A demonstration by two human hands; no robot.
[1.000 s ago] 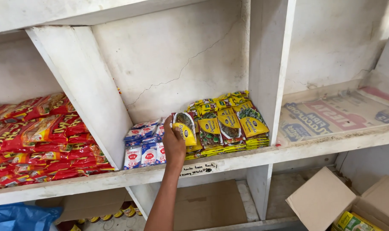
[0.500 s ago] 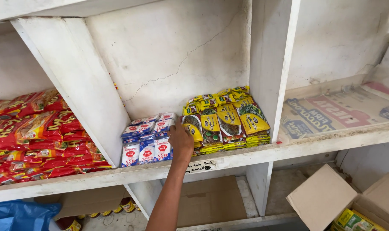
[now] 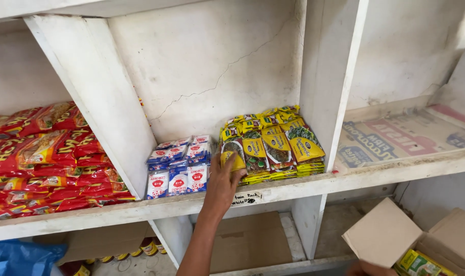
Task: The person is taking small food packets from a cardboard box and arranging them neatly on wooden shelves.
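So, standing right behind this person at the white shelf (image 3: 140, 207): the middle compartment looks mostly stocked to me. A yellow stack (image 3: 286, 145) of green-and-yellow snack packs sits in its right half, several rows deep, hard against the upright divider (image 3: 327, 87) at its 3 o'clock. At the stack's 9 o'clock, just beside it, stands a smaller batch of blue-and-white sachets (image 3: 179, 163).

The left hand (image 3: 223, 181) is up at the front-left corner of the stack, fingers curled onto one yellow packet (image 3: 233, 159) and the thumb coming in from the right, so I'd call that a grip. That packet stands at the shelf's front edge, touching its neighbours in the front row.

The right hand (image 3: 362, 267) is only a sliver at the bottom edge, around 5 o'clock from the left one, and I can't tell whether it's open or closed. It's next to an open cardboard box (image 3: 390, 235) with more yellow-green packs (image 3: 419, 263) showing inside, so my guess is there's some left to go up.

Elsewhere: red packets (image 3: 48, 158) fill the compartment at 9 o'clock, and the one at 3 o'clock holds only a printed liner sheet (image 3: 411, 135). A blue bag (image 3: 18, 258) lies down low at 7 o'clock.
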